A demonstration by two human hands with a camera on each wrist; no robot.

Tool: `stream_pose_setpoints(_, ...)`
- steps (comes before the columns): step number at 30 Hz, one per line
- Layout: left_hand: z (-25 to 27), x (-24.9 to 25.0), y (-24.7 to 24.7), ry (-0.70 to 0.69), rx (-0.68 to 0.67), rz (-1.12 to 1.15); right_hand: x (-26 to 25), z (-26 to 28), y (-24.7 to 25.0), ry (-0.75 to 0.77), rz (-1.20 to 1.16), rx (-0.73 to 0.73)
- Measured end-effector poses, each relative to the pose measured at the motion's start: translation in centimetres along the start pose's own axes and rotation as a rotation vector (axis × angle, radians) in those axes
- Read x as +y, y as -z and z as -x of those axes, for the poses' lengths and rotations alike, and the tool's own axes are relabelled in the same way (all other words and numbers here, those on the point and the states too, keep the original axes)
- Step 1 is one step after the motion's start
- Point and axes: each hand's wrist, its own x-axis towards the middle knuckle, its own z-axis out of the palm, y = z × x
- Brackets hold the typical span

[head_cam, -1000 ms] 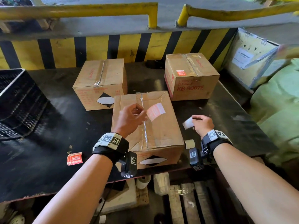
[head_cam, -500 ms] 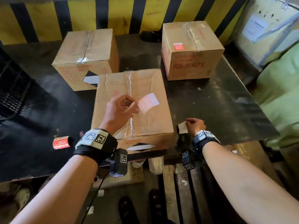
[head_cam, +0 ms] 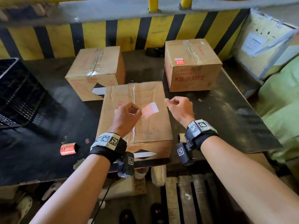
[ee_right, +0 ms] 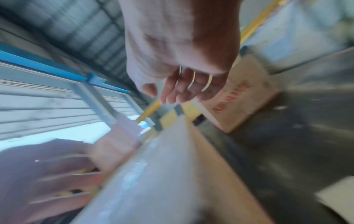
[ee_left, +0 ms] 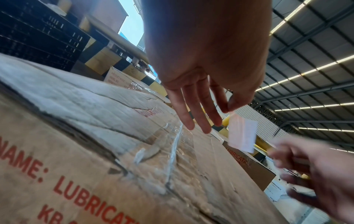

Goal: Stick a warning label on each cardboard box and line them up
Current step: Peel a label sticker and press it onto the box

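Observation:
Three cardboard boxes stand on the black table (head_cam: 226, 110). Over the near box (head_cam: 150, 131) my left hand (head_cam: 140, 113) pinches one end of a pale red warning label (head_cam: 150, 109) between thumb and forefinger. In the left wrist view the label (ee_left: 242, 133) hangs free above the box top (ee_left: 114, 121), with the other fingers straight. My right hand (head_cam: 171, 103) hovers just right of the label with loosely curled fingers and nothing in it. The right back box (head_cam: 192, 65) carries a red label (head_cam: 178, 61). No label shows on the left back box (head_cam: 97, 68).
A rolled red sticker (head_cam: 68, 148) lies on the table at front left. A black crate (head_cam: 16, 94) stands at the left edge. A yellow and black barrier (head_cam: 129, 33) closes the back. A pale strapped box (head_cam: 267, 41) and green sacks (head_cam: 281, 118) sit to the right.
My right hand rose from the table's front edge to beside the label, and the white backing it held is gone from it. My left hand still holds the label over the near box.

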Motion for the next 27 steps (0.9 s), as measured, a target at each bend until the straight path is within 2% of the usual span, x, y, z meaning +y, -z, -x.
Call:
stream_pose_setpoints(4, 0.4, 0.5, 0.7, -0.04, 0.124, -0.117, -4.0, -0.2, -2.5, 0.001, 0.004, -0.213)
stream_pose_setpoints(9, 1.5, 0.3, 2.2, -0.105, 0.173, -0.164, -6.3, 0.4, -4.9, -0.106, -0.053, -0.218)
stream_pose_setpoints(15, 3.4, -0.4, 4.6, -0.239, 0.188, -0.321, -8.8, 1.1, -6.3, -0.187, -0.135, -0.275)
stream_pose_setpoints(18, 4.4, -1.2, 5.8, -0.359, 0.207, -0.417, -9.8, 1.5, -7.0, -0.167, -0.147, -0.307)
stream_pose_setpoints(21, 5.3, -2.4, 7.0, -0.513, 0.179, -0.452, -10.5, 1.9, -7.7, -0.079, -0.124, -0.315)
stream_pose_setpoints(23, 5.8, -3.5, 7.8, -0.464, 0.194, -0.469, -10.8, 2.0, -7.8, -0.035, -0.174, -0.318)
stream_pose_setpoints(25, 5.9, -4.2, 8.9, -0.272, 0.239, -0.404, -11.1, 2.2, -7.7, -0.005, -0.238, -0.394)
stream_pose_setpoints(27, 5.1, -5.2, 10.0, -0.071, 0.219, -0.208, -11.1, 2.4, -7.5, 0.011, -0.29, -0.481)
